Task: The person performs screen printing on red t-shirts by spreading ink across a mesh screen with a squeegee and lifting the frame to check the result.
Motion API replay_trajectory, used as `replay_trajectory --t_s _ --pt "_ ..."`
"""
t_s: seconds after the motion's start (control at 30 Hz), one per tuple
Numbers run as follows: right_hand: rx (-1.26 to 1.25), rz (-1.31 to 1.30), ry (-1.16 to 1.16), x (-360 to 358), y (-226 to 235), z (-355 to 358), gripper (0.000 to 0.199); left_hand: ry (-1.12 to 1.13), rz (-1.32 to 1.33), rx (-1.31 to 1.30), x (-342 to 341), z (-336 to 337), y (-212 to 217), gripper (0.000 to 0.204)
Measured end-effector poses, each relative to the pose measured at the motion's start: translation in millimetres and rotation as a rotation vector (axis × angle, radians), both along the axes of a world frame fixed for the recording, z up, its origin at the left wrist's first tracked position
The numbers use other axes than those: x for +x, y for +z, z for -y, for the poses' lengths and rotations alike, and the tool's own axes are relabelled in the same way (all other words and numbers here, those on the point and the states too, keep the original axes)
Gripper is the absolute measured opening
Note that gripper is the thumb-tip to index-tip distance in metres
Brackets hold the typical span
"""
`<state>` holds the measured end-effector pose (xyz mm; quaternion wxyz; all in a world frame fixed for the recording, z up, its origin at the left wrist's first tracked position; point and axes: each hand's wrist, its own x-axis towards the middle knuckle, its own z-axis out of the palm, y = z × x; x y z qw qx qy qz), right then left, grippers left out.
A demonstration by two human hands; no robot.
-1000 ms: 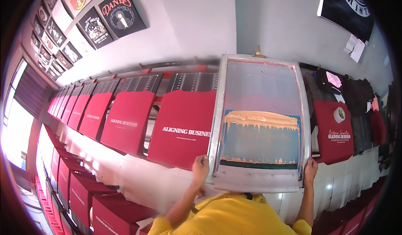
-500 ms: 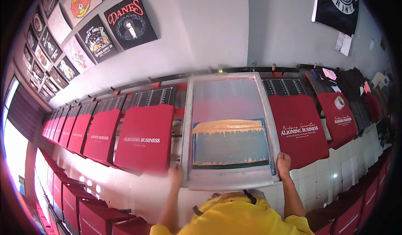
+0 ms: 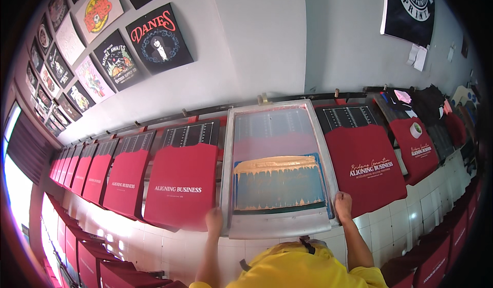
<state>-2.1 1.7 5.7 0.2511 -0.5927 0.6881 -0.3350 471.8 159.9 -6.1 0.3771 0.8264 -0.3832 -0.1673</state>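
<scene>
A silk-screen frame [image 3: 319, 143] with a pale metal rim lies in front of me. Through its mesh [image 3: 269, 123] the top of a red shirt shows faintly. Thick peach-gold ink [image 3: 277, 162] forms a band across the blue stencil area [image 3: 280, 188], with thin drips along the lower edge. My right hand [image 3: 343, 206] is closed at the frame's lower right side. At the lower left corner my left hand [image 3: 214, 220], slightly blurred, grips the rim with curled fingers. Whether the frame rests on the shirt or hovers cannot be seen.
Red printed shirts on boards stand either side: one left [image 3: 179, 183], one right [image 3: 363, 165]. A small round tub [image 3: 416, 129] sits on the farther right shirt. A dark rail [image 3: 205, 111] runs behind. More red shirts [image 3: 120, 275] line the lower left.
The screen frame has shifted slightly left relative to the shirts beside it, with both hands moving along. My view has tilted upward a little.
</scene>
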Motion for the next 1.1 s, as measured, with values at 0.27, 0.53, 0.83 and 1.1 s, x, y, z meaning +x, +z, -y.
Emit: replay_trajectory --t_s 0.27,0.53,0.83,1.1 --pt "0.120 0.060 -0.038 6.3 14.1 -1.2 0.031 0.019 -0.037 0.062 1.2 -0.5 2.0 0.029" --pt "0.068 0.001 -0.043 14.6 12.9 -0.4 0.030 0.000 -0.058 0.115 14.5 -4.6 3.2 0.031" --pt "0.012 -0.178 -0.088 18.0 -10.7 2.9 0.034 -0.095 0.050 0.156 19.7 7.6 -7.3 0.030" --pt "-0.241 -0.306 0.164 40.0 43.0 -29.0 0.033 -0.134 0.247 -0.133 -4.7 -11.7 24.5 0.025"
